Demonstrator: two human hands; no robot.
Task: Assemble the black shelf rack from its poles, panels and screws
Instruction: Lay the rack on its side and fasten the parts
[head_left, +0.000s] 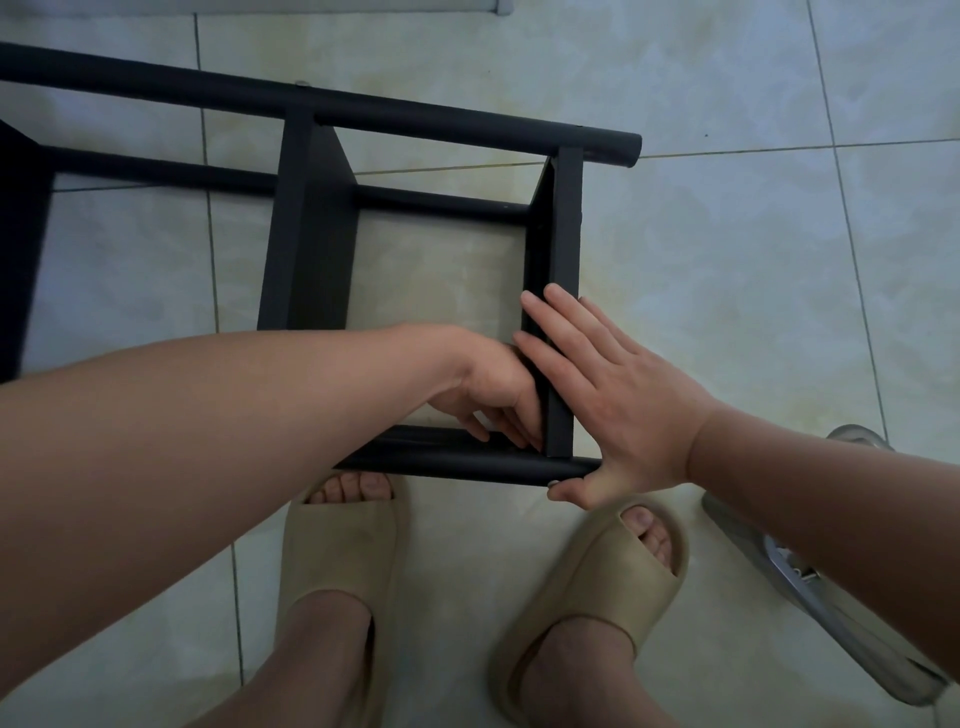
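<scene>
Pressing the right hand (623, 395), spread flat, against the end panel (563, 234) of the black shelf rack (311, 223) lying sideways on the floor (727, 260); curling the left hand (488, 384) inside its corner (grip unclear).

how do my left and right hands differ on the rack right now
The left hand reaches inside the rack, fingers curled at the corner; the right hand lies outside it, fingers straight and flat on the end panel. Both sit by the near pole.
</scene>
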